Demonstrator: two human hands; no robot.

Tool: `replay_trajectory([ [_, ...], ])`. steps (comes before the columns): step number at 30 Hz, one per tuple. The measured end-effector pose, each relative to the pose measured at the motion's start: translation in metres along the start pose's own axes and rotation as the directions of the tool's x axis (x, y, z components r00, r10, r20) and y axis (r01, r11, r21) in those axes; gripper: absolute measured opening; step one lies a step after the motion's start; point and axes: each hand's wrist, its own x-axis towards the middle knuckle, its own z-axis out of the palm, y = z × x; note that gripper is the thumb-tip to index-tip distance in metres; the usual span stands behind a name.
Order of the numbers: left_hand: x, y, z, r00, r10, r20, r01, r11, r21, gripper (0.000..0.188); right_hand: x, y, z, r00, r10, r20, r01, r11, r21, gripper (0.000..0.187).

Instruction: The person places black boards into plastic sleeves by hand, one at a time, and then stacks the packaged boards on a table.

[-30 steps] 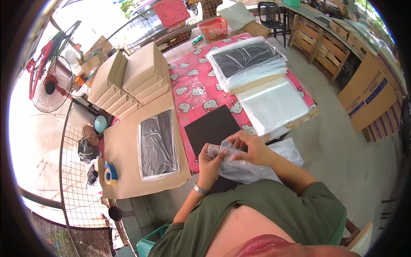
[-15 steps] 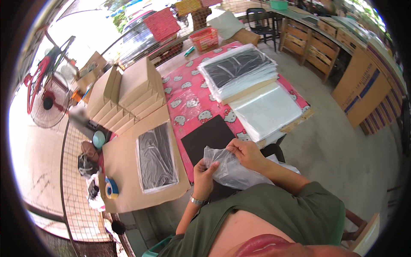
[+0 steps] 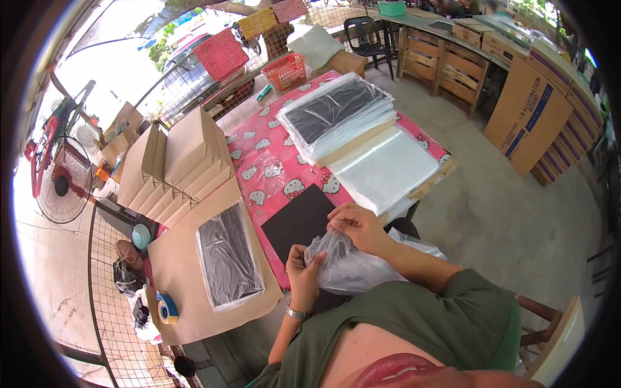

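Between my hands is a clear plastic bag, its rim gathered and crumpled. My left hand pinches the bag's left side, thumb and fingers pressed together. At the upper edge, my right hand grips the plastic with closed fingers. Just beyond them a black board lies on the pink patterned table cover; its near part is hidden by the bag and my hands. To the left, a plastic-wrapped black board rests on brown cardboard. Flat clear plastic bags are stacked at the right.
Brown folded cardboard stands in stacks at the back left. A pile of wrapped black boards sits at the far right of the table. A tape roll lies near the left edge. Farther back is a red basket.
My right hand has drawn its part of the bag slightly up, and the plastic is more bunched between my hands. The whole view has shifted a little.
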Motion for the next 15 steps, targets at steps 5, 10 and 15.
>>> replay_trajectory([
  [5,-0.003,0.001,-0.018,0.975,-0.162,0.152,0.167,0.986,-0.017,0.014,0.002,-0.013,0.013,0.924,0.333,0.188,-0.377,0.873,0.309,0.022],
  [10,-0.003,0.009,-0.035,0.993,-0.090,0.078,0.105,0.969,-0.224,0.021,-0.010,0.001,0.008,0.745,0.320,0.585,-0.445,0.892,0.079,0.022],
  [15,-0.011,0.017,-0.048,0.968,-0.207,0.141,0.247,0.887,-0.389,0.020,-0.013,-0.001,-0.019,0.453,0.184,0.872,-0.306,0.951,-0.041,0.016],
])
